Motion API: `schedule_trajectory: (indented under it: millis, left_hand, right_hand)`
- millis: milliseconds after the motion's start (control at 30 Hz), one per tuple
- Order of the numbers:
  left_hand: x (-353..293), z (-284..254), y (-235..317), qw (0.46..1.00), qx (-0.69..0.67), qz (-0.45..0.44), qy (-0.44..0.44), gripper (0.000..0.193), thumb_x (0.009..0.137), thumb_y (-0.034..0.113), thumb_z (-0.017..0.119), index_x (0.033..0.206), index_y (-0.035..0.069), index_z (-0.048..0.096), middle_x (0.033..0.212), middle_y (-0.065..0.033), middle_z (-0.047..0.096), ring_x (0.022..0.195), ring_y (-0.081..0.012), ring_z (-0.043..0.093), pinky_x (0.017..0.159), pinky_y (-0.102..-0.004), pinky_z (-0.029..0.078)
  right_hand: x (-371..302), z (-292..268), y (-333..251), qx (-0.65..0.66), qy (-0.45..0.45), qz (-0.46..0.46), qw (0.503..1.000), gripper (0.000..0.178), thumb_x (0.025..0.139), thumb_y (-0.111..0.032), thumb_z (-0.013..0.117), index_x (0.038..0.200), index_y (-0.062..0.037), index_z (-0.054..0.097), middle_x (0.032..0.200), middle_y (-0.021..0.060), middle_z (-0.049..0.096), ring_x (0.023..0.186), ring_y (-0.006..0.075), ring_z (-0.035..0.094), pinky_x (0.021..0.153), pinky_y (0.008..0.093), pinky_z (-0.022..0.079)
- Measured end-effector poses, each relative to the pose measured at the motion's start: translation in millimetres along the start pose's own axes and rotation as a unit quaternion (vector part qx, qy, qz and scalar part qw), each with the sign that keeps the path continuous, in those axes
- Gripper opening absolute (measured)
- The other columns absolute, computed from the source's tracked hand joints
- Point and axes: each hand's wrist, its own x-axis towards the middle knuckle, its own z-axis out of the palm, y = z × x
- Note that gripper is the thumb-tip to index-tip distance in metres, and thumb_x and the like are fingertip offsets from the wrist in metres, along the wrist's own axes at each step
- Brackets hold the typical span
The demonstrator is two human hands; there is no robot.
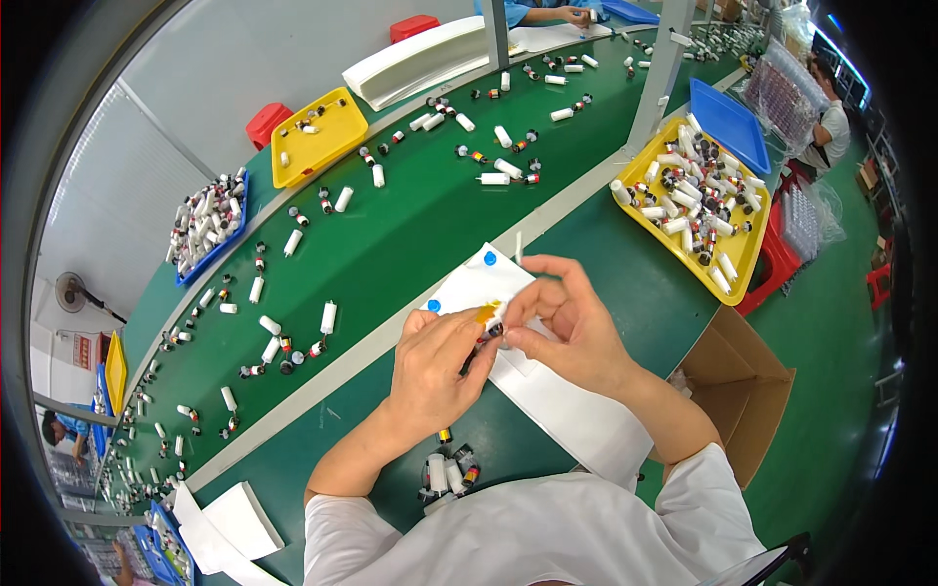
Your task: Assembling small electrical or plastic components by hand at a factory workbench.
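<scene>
My left hand [435,366] is closed around a small cylindrical part [493,330] with a dark end, a white section and a yellow patch. Curled in from the right, my right hand [576,337] has its thumb and bent fingers at the near side of the same part. Its index finger arches above, beside a thin white strip [519,244]. Much of the part is hidden by my fingers. Below both hands lies a white sheet [572,415], with two blue round pieces on its far end. Several white and dark cylinders [447,474] are piled near my body.
A green conveyor belt [391,234] curves past, scattered with white tubes and dark parts. At the right stands a heaped yellow tray [747,259], beside a blue tray [728,122]. An open cardboard box [747,391] is at my right. Other people work farther along the line.
</scene>
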Motion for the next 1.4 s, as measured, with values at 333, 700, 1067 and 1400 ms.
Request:
schedule_trajectory:
  millis: [333,700,1067,1400]
  left_hand:
    - [-0.4,-2.3,-26.4,0.892,-0.369,-0.247,-0.081,0.018,0.087,0.0,0.068,0.102,-0.009,0.063,0.091,-0.0104,0.067,0.076,-0.0154,0.065,0.07,-0.0287,0.051]
    - [-2.4,17.6,-43.1,0.683,-0.62,-0.368,-0.118,0.029,0.089,0.003,0.069,0.117,-0.004,0.063,0.098,-0.0111,0.069,0.078,-0.0166,0.067,0.075,-0.0303,0.055]
    - [-0.8,14.3,-36.1,0.729,-0.573,-0.359,-0.105,0.035,0.085,-0.003,0.071,0.119,-0.007,0.06,0.1,-0.0115,0.068,0.088,-0.0207,0.07,0.076,-0.0307,0.058]
    - [-5.6,14.9,-33.7,0.862,-0.463,-0.195,-0.063,0.011,0.085,-0.009,0.066,0.093,-0.005,0.06,0.124,-0.0185,0.063,0.106,-0.0197,0.064,0.085,-0.0307,0.054]
  right_hand:
    - [0.9,5.0,-8.4,-0.27,-0.07,-0.091,0.956,0.062,0.086,0.005,0.065,0.137,-0.0033,0.031,0.102,0.0096,0.067,0.097,0.0274,0.066,0.084,0.0358,0.052]
    - [24.9,-8.5,13.6,-0.456,0.106,-0.241,0.85,0.061,0.079,0.004,0.069,0.134,-0.0061,0.045,0.112,0.0066,0.062,0.101,0.0255,0.056,0.095,0.0436,0.032]
    - [-9.0,7.8,40.4,0.163,0.048,0.139,0.976,0.012,0.094,-0.011,0.066,0.093,-0.0012,0.06,0.088,0.0034,0.061,0.083,0.012,0.059,0.078,0.0288,0.049]
    - [0.3,-2.8,67.0,0.2,-0.006,0.181,0.963,0.014,0.084,-0.01,0.075,0.09,-0.0012,0.065,0.092,0.0058,0.068,0.083,0.0107,0.063,0.073,0.0278,0.05]
